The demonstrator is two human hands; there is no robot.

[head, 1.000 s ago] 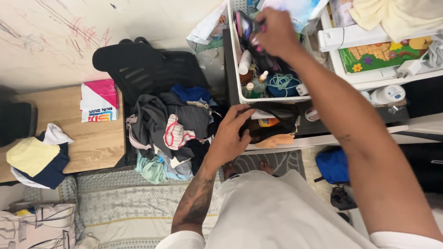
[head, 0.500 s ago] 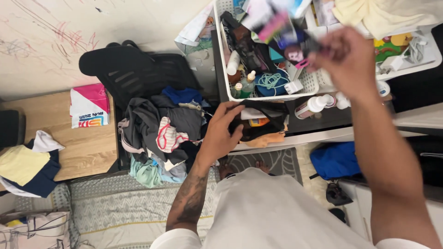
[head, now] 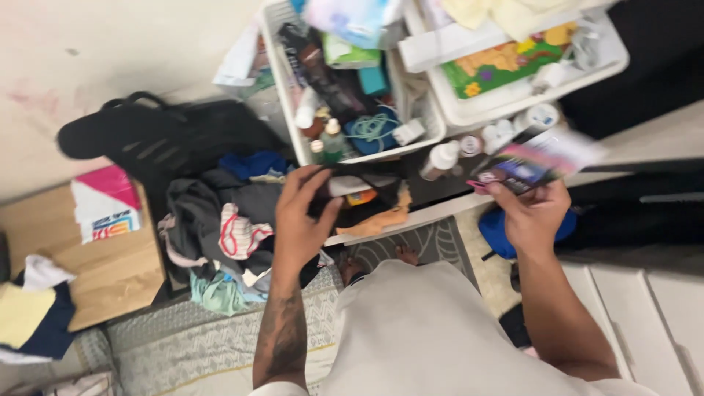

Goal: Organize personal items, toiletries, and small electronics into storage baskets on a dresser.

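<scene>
My left hand (head: 299, 220) grips the rim of a black pouch (head: 367, 196) that lies on a dark shelf, just below a white basket (head: 282, 103) crammed with bottles, a teal cord and tubes. My right hand (head: 529, 213) holds a blurred bundle of colourful flat packets (head: 539, 160) out to the right, over a blue bag (head: 499, 227) on the floor. A white bottle (head: 442, 158) lies on the shelf between the two hands.
A second white tray (head: 535, 88) with a colourful picture board sits at the upper right. A pile of clothes (head: 227, 220) lies on a black chair (head: 147, 136) at the left. A wooden bench (head: 110, 271) holds folded clothing. A patterned grey mat (head: 205, 330) covers the floor.
My right hand has drawn the packets out of the white basket and swung down and to the right. The left hand has stayed on the black pouch. The view has tilted.
</scene>
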